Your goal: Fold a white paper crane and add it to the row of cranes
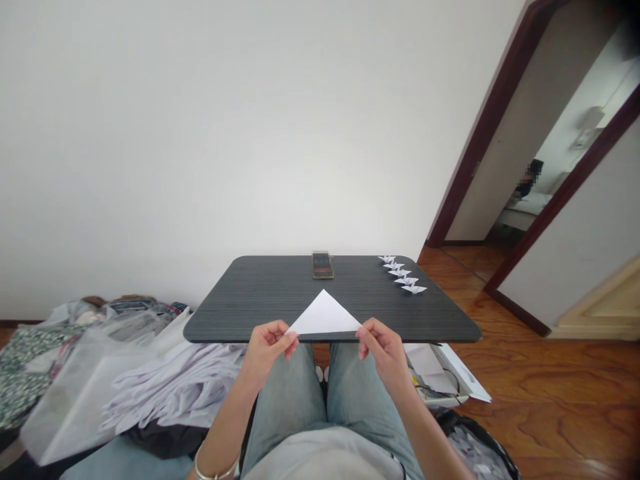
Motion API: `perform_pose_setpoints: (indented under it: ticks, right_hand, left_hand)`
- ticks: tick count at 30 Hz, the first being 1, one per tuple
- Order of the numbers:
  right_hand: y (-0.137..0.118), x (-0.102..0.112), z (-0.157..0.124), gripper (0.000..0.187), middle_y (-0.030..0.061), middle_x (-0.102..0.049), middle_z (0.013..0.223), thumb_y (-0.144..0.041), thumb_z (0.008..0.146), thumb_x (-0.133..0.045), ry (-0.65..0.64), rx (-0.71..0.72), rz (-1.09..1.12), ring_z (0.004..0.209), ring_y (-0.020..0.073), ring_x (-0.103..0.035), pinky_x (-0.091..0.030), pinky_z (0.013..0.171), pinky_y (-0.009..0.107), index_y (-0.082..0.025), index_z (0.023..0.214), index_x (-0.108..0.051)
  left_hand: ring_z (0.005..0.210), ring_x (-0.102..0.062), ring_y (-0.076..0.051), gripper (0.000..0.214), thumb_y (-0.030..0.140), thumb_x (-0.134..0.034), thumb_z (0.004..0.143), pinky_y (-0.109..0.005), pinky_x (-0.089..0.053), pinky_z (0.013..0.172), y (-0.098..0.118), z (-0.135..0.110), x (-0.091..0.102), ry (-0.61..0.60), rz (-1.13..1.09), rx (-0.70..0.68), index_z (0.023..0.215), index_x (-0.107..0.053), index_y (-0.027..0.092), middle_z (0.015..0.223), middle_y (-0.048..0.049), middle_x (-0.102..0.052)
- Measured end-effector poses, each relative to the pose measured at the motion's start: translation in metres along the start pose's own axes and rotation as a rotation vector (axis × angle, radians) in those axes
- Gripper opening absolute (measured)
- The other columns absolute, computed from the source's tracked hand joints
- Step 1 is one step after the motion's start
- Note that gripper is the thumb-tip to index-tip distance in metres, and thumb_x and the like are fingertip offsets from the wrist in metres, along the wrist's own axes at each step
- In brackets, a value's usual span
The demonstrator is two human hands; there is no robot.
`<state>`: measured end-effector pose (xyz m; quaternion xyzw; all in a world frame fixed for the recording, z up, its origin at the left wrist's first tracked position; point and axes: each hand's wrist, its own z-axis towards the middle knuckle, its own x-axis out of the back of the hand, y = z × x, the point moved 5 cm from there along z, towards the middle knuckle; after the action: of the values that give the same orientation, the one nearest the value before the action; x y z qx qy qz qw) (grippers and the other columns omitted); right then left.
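Note:
A white sheet of paper point(324, 316) folded into a triangle lies at the near edge of a dark grey table point(260, 293), its apex pointing away from me. My left hand point(267, 348) pinches the triangle's left corner. My right hand point(383, 347) pinches its right corner. Both hands hover just over the table's front edge, above my knees.
Several small folded white paper cranes point(403, 273) sit in a row at the table's far right. A small clear box point(323, 265) stands at the far middle edge. Clothes and bags point(100, 373) pile up at the left; papers and a box point(440, 377) lie at the right. An open doorway point(545, 180) is far right.

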<state>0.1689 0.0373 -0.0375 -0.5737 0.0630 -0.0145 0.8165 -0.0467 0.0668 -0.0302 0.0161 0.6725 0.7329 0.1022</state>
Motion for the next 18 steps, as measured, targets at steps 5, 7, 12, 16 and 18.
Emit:
perform_pose_setpoints:
  ticks: [5,7,12,16,18]
  right_hand:
    - [0.0,0.011,0.0,0.024,-0.0057,-0.047,0.045,-0.036,0.082,-0.055,0.072,0.022,0.027,0.041,0.0084,-0.043,-0.035,0.044,0.02,-0.018,0.066,-0.053]
    - [0.0,0.012,-0.001,0.023,-0.0057,-0.048,0.045,-0.035,0.082,-0.055,0.076,0.026,0.041,0.041,0.0081,-0.043,-0.035,0.044,0.02,-0.018,0.067,-0.053]
    - [-0.002,0.0,-0.003,0.023,-0.006,-0.046,0.045,-0.036,0.082,-0.055,0.042,0.025,0.118,0.04,0.0079,-0.043,-0.035,0.043,0.02,-0.018,0.067,-0.053]
    - [-0.003,-0.014,-0.006,0.025,-0.0064,-0.046,0.044,-0.039,0.081,-0.055,-0.013,-0.005,0.148,0.038,0.0079,-0.042,-0.034,0.041,0.02,-0.018,0.068,-0.054]
    - [-0.005,-0.019,-0.007,0.026,-0.0068,-0.045,0.043,-0.04,0.08,-0.056,-0.038,-0.007,0.156,0.037,0.0076,-0.041,-0.034,0.039,0.019,-0.018,0.066,-0.053]
  left_hand:
    - [0.044,-0.047,-0.007,0.022,0.031,-0.071,0.063,-0.018,-0.036,0.041,-0.004,0.001,0.019,0.047,-0.007,-0.009,0.057,-0.06,0.013,0.051,0.0011,-0.058]
    - [0.047,-0.049,-0.008,0.022,0.033,-0.07,0.064,-0.018,-0.038,0.043,-0.006,0.001,0.022,0.024,-0.023,0.017,0.062,-0.061,0.013,0.057,-0.0001,-0.061]
    - [0.064,-0.057,-0.013,0.034,0.038,-0.072,0.061,-0.022,-0.045,0.054,-0.014,0.0,-0.008,-0.185,-0.053,0.153,0.083,-0.066,0.013,0.078,-0.0068,-0.067]
    - [0.061,-0.056,-0.012,0.042,0.04,-0.077,0.053,-0.022,-0.043,0.053,-0.02,-0.001,-0.049,-0.273,-0.13,0.162,0.083,-0.066,0.012,0.074,-0.0055,-0.065]
    - [0.055,-0.052,-0.009,0.037,0.04,-0.076,0.056,-0.021,-0.041,0.05,-0.02,0.0,-0.064,-0.228,-0.145,0.125,0.077,-0.065,0.012,0.066,-0.0023,-0.062]
